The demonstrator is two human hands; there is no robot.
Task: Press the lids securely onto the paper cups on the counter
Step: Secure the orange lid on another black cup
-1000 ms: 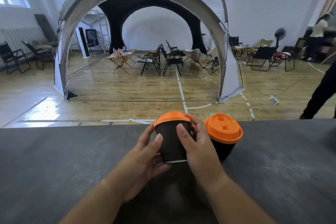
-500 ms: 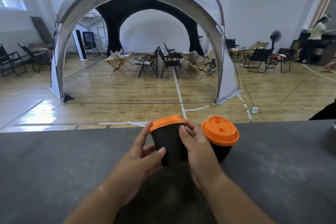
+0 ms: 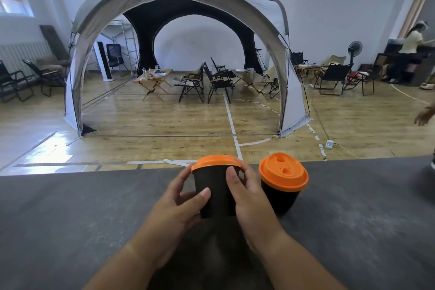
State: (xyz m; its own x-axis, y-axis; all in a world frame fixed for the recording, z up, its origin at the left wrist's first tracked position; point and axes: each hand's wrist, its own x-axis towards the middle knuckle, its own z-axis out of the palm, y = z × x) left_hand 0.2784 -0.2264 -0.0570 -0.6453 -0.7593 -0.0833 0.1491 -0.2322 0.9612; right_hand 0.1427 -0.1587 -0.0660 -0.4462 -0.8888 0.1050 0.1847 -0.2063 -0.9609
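So, I'm on the seating step for the black cup (image 3: 215,193) just left of the second cup (image 3: 279,198), whose orange lid (image 3: 283,172) looks already on. Next move, I'd say, is pressing down round this one's lid (image 3: 215,163) till the rim's snug. Left grip (image 3: 174,202) curls round the cup's wall, thumb facing me, and right grip (image 3: 249,198) wraps the side nearer the second cup, fingertips at the lid's edge, so both are narrow and holding it.
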